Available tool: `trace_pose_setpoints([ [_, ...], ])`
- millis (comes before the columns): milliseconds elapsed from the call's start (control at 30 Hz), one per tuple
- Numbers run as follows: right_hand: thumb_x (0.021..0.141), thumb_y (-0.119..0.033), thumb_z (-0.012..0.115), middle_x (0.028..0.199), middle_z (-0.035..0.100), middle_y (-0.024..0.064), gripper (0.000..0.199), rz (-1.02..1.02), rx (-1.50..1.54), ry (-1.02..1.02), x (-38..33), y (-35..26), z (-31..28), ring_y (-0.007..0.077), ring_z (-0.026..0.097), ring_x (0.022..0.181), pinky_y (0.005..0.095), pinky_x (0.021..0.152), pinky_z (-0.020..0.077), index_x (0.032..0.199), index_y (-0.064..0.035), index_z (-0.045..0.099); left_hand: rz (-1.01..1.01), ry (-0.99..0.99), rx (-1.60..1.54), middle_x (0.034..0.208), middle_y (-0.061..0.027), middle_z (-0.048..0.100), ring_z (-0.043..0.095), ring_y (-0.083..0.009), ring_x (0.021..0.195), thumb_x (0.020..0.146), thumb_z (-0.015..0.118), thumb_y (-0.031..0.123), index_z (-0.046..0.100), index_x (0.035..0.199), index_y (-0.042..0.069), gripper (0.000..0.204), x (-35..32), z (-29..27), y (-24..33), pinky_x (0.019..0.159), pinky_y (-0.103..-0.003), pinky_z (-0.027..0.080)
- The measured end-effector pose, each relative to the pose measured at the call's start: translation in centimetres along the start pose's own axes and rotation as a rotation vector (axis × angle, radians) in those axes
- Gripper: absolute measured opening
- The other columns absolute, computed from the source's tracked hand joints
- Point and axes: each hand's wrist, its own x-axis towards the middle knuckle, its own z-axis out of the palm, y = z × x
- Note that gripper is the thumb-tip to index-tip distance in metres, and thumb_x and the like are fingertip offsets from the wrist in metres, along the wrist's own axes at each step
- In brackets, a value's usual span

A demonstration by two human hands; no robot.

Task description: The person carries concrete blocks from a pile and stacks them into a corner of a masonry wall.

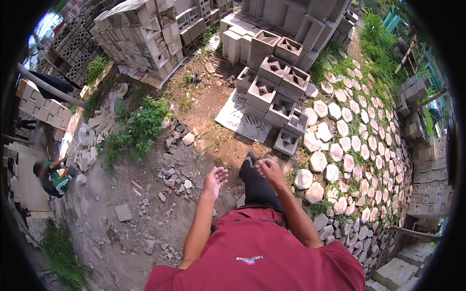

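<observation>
My left hand is held out over the dirt with its palm up. Its fingers are loosely bent and apart, and nothing lies in it. My right hand is beside my dark trouser leg, its fingers curled in with no object visible in them. Both hands are apart from the blocks. Nearest the right hand is a grey hollow concrete block on the ground. It stands at the near end of a stepped stack of hollow blocks with patterned openings. Beside that stack lies a pale printed sheet.
Hexagonal paving pieces cover the ground at right, with grass between them. Rubble and a leafy bush are at left. Tall block stacks stand behind. Another person crouches at far left.
</observation>
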Motion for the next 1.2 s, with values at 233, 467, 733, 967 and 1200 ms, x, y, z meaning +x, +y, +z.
trace_pose_setpoints([
  [233, 0.091, -0.022, 0.059, 0.076, 0.065, 0.0063, 0.025, -0.134, -0.116, 0.064, 16.0, -6.6, -2.1, 0.0118, 0.060, 0.066, 0.0275, 0.061, 0.0480, 0.097, 0.0014, 0.062, -0.079, 0.040, 0.126, 0.106, -0.0099, 0.064, 0.060, -0.0207, 0.097, 0.096, 0.045, 0.040, 0.056, 0.112, 0.004, 0.041, 13.5, 8.8, 9.2, 0.086, -0.037, 0.047],
  [467, 0.084, -0.024, 0.064, 0.081, 0.067, 0.0197, 0.033, -0.132, -0.670, 0.045, 28.8, -11.9, -4.1, 0.0319, 0.066, 0.076, 0.0384, 0.070, 0.0508, 0.101, 0.0033, 0.060, -0.054, 0.013, 0.129, 0.108, -0.0096, 0.063, 0.060, -0.0190, 0.099, 0.095, 0.045, 0.040, 0.055, 0.114, 0.004, 0.043, 25.4, 15.0, 13.6, 0.085, -0.035, 0.046],
  [733, 0.081, -0.017, 0.065, 0.081, 0.066, 0.0220, 0.029, -0.117, -0.735, 0.083, 41.3, -11.4, -5.4, 0.0361, 0.066, 0.077, 0.0408, 0.072, 0.0511, 0.100, 0.0052, 0.060, -0.226, 0.066, 0.164, 0.106, -0.0092, 0.065, 0.060, -0.0191, 0.097, 0.095, 0.043, 0.041, 0.056, 0.114, 0.005, 0.043, 38.5, 16.4, 12.6, 0.084, -0.037, 0.046],
  [967, 0.080, -0.015, 0.066, 0.111, 0.057, 0.0264, 0.053, -0.328, -1.049, 0.136, 55.5, -3.1, -7.0, 0.0381, 0.056, 0.103, 0.0420, 0.091, 0.0454, 0.124, 0.0062, 0.045, -0.296, 0.129, 0.090, 0.133, -0.0135, 0.051, 0.049, -0.0268, 0.121, 0.096, 0.040, 0.051, 0.045, 0.132, 0.004, 0.059, 56.7, 15.5, 6.7, 0.094, -0.047, 0.042],
  [1200, 0.077, -0.014, 0.066, 0.111, 0.055, 0.0214, 0.055, -0.227, -1.271, 0.016, 66.1, 4.9, -9.3, 0.0369, 0.052, 0.106, 0.0462, 0.093, 0.0405, 0.124, 0.0040, 0.044, -0.260, 0.154, 0.102, 0.153, -0.0168, 0.024, 0.028, -0.0326, 0.139, 0.093, 0.034, 0.063, 0.021, 0.148, 0.007, 0.080, 69.5, 14.2, 0.6, 0.107, -0.053, 0.028],
])
